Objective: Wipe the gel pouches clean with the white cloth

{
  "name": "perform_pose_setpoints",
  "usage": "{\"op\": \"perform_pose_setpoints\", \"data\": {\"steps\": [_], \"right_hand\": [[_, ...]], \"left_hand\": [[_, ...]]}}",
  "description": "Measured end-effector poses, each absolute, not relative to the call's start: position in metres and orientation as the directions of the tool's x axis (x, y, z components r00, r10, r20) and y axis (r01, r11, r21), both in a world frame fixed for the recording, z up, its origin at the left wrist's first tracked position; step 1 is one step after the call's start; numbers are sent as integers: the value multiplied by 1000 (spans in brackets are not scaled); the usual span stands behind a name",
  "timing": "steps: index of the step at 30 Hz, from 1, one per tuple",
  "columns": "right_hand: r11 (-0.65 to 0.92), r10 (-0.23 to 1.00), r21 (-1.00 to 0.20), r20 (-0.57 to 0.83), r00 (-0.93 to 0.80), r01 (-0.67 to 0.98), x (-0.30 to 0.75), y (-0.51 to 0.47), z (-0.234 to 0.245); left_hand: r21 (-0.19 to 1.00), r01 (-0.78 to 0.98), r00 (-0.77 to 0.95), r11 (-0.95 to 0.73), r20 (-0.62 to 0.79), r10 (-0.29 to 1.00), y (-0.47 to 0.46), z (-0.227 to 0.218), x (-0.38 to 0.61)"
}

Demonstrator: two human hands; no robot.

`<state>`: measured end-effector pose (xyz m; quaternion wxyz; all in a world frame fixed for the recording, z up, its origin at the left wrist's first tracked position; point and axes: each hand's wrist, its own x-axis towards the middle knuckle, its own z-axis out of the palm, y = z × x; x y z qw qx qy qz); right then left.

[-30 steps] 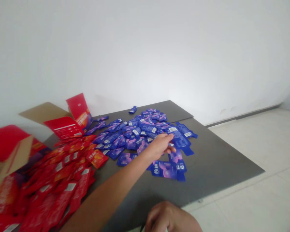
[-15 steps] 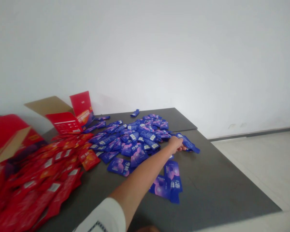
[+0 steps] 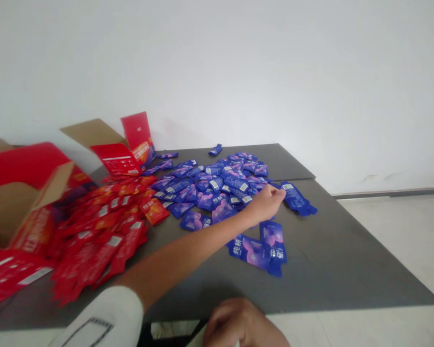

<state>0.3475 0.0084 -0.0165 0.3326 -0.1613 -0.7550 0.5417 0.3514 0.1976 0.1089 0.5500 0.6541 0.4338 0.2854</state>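
Head view looks forward and down over a gray table (image 3: 332,255) standing against a white wall (image 3: 238,67), with pale floor tiles (image 3: 383,250) to the right. The left hand (image 3: 265,203) reaches out from a white sleeve (image 3: 101,315) across the tabletop and is closed, knuckles up, at the right edge of a wide, loose pile of blue sachets (image 3: 220,185). Its fingertips (image 3: 282,193) are right at one sachet (image 3: 295,198) that lies just beside the pile, though I cannot tell whether they are gripping it. The right hand (image 3: 238,323) sits low in view at the near table edge, well apart from the pile, its fingers curled; whether it holds anything cannot be told. A few larger-looking blue sachets (image 3: 258,250) lie separately just below the left forearm, and one (image 3: 215,150) lies alone near the far edge. To the left, red sachets (image 3: 101,236) are heaped against the blue pile, beside open red cartons (image 3: 29,207) (image 3: 130,149) with brown cardboard flaps.
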Motion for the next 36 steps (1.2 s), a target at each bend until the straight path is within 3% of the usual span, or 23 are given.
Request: {"op": "perform_pose_setpoints", "data": {"steps": [2,4,8,10,15,19,30,36], "right_hand": [[367,620,-923,333,-710,-112,351,9,7],[375,626,-921,333,-705,-101,352,11,19],[390,614,-918,320,-721,-75,351,14,22],[402,604,-913,318,-731,-65,352,14,21],[403,615,-915,288,-734,-21,352,12,22],[387,638,-922,295,-711,-35,350,12,18],[304,671,-950,264,-693,-68,349,13,18],[298,681,-953,255,-687,-58,348,14,20]], "left_hand": [[952,257,489,-168,22,872,173,122,303],[731,384,648,-564,222,729,151,125,249],[397,593,750,-701,44,660,125,95,162],[300,639,729,-708,58,682,123,71,140],[207,658,695,-724,202,690,137,34,130],[115,762,596,-637,257,761,156,28,121],[10,699,715,-715,-25,699,219,47,112],[-63,665,743,-744,-43,668,208,56,121]]}}
